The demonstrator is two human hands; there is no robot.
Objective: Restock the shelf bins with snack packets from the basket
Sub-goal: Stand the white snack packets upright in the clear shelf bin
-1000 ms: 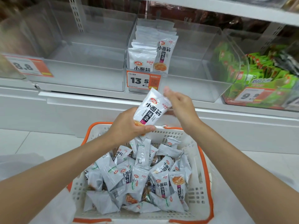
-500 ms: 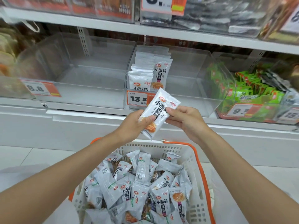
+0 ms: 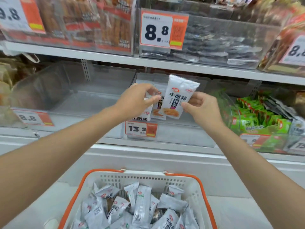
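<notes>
Both hands have risen from just over the basket to the middle shelf bin, taking one packet with them. The right hand [image 3: 203,109] pinches the held packet [image 3: 178,98] by its lower right edge, thumb in front and fingers behind. The packet is upright, print facing out, over the front of the middle bin [image 3: 181,134]. The left hand [image 3: 137,100] has let go of that packet. It now curls over the tops of the standing packets [image 3: 157,111] at the bin's left front corner, thumb on the front one.

A price tag [image 3: 142,128] reading 13.5 is fixed to the bin's front wall. The upper shelf [image 3: 165,63] runs close above the held packet's top edge. The left bin [image 3: 74,100] looks bare, and green packets [image 3: 257,119] fill the bin to the right. Below, the basket [image 3: 148,177] holds many loose packets [image 3: 142,207].

The likely trouble is the one-edged pinch. If the wrapper is as slick as it looks, the packet could slide free and fall in front of the bin. The row could also topple forward once the left hand eases off. Lifted any higher, the packet's top might catch the shelf above.
</notes>
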